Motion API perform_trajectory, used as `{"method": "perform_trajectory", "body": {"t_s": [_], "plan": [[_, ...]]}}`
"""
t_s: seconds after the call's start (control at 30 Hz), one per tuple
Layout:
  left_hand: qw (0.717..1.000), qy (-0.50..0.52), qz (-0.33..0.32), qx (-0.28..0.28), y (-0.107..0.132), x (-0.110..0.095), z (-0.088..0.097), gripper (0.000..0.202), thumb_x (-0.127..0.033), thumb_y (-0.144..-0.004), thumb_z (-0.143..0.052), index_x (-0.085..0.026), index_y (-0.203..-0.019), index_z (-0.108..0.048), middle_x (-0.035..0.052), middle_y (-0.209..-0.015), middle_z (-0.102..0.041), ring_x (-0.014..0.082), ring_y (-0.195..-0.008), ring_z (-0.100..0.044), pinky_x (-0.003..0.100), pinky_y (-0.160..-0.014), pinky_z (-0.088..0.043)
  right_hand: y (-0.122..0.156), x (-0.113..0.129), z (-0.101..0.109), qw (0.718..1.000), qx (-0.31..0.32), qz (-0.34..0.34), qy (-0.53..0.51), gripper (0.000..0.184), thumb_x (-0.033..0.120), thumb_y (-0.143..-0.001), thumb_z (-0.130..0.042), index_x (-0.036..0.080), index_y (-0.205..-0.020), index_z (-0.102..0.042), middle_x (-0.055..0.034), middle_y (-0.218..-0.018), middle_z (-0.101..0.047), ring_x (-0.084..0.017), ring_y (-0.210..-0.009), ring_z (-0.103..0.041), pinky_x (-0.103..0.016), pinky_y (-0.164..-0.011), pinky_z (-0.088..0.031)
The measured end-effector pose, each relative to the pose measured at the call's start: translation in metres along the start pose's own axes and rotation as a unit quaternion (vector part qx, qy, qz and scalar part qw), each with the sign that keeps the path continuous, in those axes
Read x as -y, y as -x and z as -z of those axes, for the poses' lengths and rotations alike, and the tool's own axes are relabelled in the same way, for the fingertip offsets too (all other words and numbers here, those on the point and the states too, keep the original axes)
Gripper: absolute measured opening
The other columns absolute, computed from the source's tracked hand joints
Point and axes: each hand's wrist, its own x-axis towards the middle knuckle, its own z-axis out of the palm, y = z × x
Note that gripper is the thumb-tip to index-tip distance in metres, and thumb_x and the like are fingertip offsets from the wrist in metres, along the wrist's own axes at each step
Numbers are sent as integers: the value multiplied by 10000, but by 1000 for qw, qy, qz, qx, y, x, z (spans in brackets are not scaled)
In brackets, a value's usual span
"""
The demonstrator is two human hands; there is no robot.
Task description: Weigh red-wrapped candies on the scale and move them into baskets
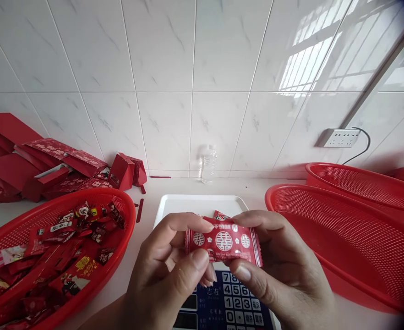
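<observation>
Between my two hands is a small red candy packet (223,240) printed with white round patterns, its crimped ends to the sides. My left hand (167,270) pinches its left part between thumb and fingers. On the right part, the thumb and fingers of my right hand (284,261) are closed too. Directly beneath is a digital weighing scale (202,201) with a white tray and a blue keypad (236,298). Another red wrapper (221,215) peeks out behind the packet; most of it is hidden by my hands and the packet.
To the left stands a red plastic basket (128,215) holding many wrapped snacks. Folded red boxes (68,160) pile up behind it. Two red baskets (284,192) (360,174) stand on the right. A clear bottle (209,165) and a power socket (341,137) are by the tiled wall.
</observation>
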Motion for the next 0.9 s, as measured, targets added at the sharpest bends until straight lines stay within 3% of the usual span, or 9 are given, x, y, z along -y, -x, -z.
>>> {"method": "perform_trajectory", "body": {"t_s": [0.33, 0.47, 0.77, 0.9], "plan": [[996, 70, 30, 38, -3, -6, -4, 190, -303, -900, -635, -274, -1087, -628, -6, -771, -622, 98, -712, -573, 200, -713, -501, 0, 1, 5, 995, -19, 13, 100, 267, 226, -888, -659, 317, -1139, -645, -30, -1042, -694, -182, -890, -688, -262, -773, -585], [996, 58, 21, 58, -4, -6, -4, 160, -288, -909, -623, -269, -1067, -627, -5, -767, -614, 98, -716, -559, 198, -714, -491, 0, 2, 6, 994, -25, 2, 111, 227, 260, -880, -670, 315, -1100, -669, -22, -1024, -711, -185, -888, -695, -251, -775, -582], [998, 41, 32, 47, -2, -8, -3, 100, -289, -917, -613, -256, -1009, -637, -3, -760, -617, 108, -725, -553, 217, -721, -491, 2, 5, 3, 994, -36, -32, 97, 218, 271, -900, -654, 359, -1099, -668, 9, -1070, -712, -170, -943, -690, -218, -809, -564], [997, 39, 17, 57, -3, -8, -3, 101, -286, -914, -615, -245, -1002, -639, 3, -755, -618, 110, -709, -549, 217, -697, -493, 2, 4, 4, 993, -22, -1, 117, 246, 254, -892, -661, 344, -1121, -672, -8, -1084, -713, -189, -941, -694, -239, -793, -583]]}}
